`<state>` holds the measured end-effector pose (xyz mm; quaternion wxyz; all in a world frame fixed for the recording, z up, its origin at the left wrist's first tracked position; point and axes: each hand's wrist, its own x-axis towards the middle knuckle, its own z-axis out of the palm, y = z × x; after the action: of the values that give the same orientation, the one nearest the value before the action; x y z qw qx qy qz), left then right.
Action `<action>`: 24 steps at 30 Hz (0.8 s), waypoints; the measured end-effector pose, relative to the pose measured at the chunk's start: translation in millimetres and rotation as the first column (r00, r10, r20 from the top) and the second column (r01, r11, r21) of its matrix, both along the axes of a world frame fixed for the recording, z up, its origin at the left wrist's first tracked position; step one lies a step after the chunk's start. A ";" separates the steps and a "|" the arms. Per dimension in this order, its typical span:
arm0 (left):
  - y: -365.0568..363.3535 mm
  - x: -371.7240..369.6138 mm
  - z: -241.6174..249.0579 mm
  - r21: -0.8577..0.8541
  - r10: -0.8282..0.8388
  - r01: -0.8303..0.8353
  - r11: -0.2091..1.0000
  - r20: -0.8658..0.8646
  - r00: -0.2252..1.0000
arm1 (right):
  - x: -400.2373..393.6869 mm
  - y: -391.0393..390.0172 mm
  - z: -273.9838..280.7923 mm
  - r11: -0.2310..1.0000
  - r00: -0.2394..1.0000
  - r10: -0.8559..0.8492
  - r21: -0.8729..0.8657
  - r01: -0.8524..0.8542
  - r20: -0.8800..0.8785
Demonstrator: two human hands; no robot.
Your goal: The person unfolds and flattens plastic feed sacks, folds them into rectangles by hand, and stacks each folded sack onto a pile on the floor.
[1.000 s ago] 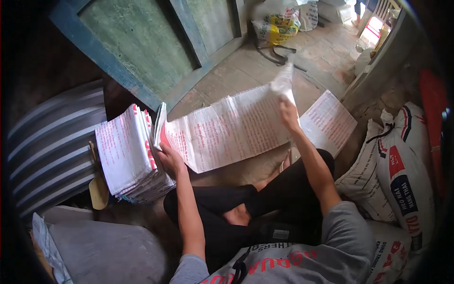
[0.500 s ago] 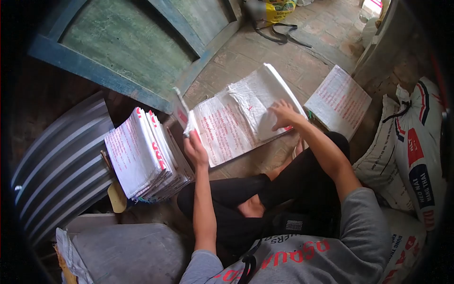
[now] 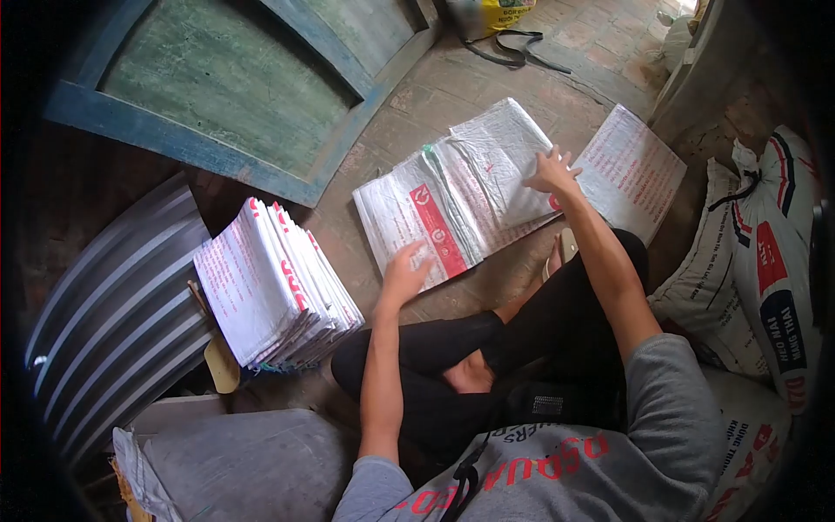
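A white woven plastic sack (image 3: 497,170) with red print lies on the floor before me, both its ends folded in toward the middle. My left hand (image 3: 406,277) is at the near edge of its left flap, fingers apart and slightly blurred. At the right end, my right hand (image 3: 554,171) has its fingers spread over the fold. A folded sack (image 3: 633,170) with red lettering lies flat just beyond that hand. To my left stands a thick stack of folded sacks (image 3: 252,291), their red-printed edges showing.
A blue-green wooden door panel (image 3: 235,96) stands at the upper left. Corrugated metal sheet (image 3: 117,304) curves beside the stack. Full feed sacks (image 3: 774,270) lean on my right. A black strap (image 3: 517,54) lies on the brick floor, near a yellow bag (image 3: 503,17).
The left flap, raised by my left hand before, now lies folded down over the sack, showing a red band. My left hand has let go and moved right; my right hand is slightly farther right.
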<state>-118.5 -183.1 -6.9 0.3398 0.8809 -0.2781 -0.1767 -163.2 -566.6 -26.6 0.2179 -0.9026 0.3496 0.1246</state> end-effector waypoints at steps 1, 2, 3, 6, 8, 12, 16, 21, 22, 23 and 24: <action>11.6 10.1 -12.6 0.036 0.091 -0.098 0.995 0.158 0.983 | 0.0 -4.3 -2.1 0.999 0.999 -0.028 0.032 0.029 -0.023; 28.1 24.2 -33.0 0.092 0.222 -0.236 0.967 0.147 0.964 | -0.7 -5.5 -3.8 0.996 0.997 -0.055 0.063 0.058 -0.047; 46.4 38.7 -56.4 0.149 0.349 -0.369 0.917 0.143 0.926 | -2.6 -3.7 -5.6 0.997 0.997 -0.030 0.067 0.035 -0.076; 67.6 55.6 -76.1 0.473 0.578 -0.487 0.734 -0.058 0.814 | -8.0 10.0 -8.1 0.996 0.984 0.086 -0.024 -0.091 -0.157; 73.5 54.1 -78.1 0.612 0.627 -0.419 0.671 -0.166 0.761 | -7.7 10.4 -1.3 0.997 0.983 0.070 -0.025 -0.075 -0.170; 76.2 48.9 -78.3 0.444 0.625 -0.492 0.749 -0.224 0.748 | 0.9 -16.6 -43.4 1.000 0.997 0.006 -0.014 -0.005 0.076; 87.7 63.2 -64.0 -0.166 0.780 -0.763 0.624 0.072 0.622 | 6.3 -22.8 -45.4 0.995 0.964 -0.094 0.067 0.079 0.248; 27.6 52.1 53.4 -0.577 0.696 -0.588 0.566 -0.047 0.717 | 5.0 3.3 -24.9 0.904 0.971 0.149 0.373 -0.210 0.186; 7.7 45.6 65.3 -0.631 0.663 -0.520 0.576 -0.011 0.749 | 4.7 10.6 -32.0 0.933 0.949 0.187 0.257 -0.252 0.253; -12.2 37.7 73.2 -0.605 0.654 -0.481 0.635 0.088 0.751 | 5.2 17.4 -39.5 0.950 0.919 0.231 0.132 -0.284 0.319; -32.2 24.5 82.0 -0.548 0.610 -0.416 0.726 0.235 0.757 | 7.2 21.9 -42.5 0.953 0.883 0.278 0.003 -0.302 0.379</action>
<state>-94.0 -215.3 75.1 0.5114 0.8320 -0.1143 0.1821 -156.1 -544.7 -69.1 0.2873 -0.9446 0.1587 -0.0077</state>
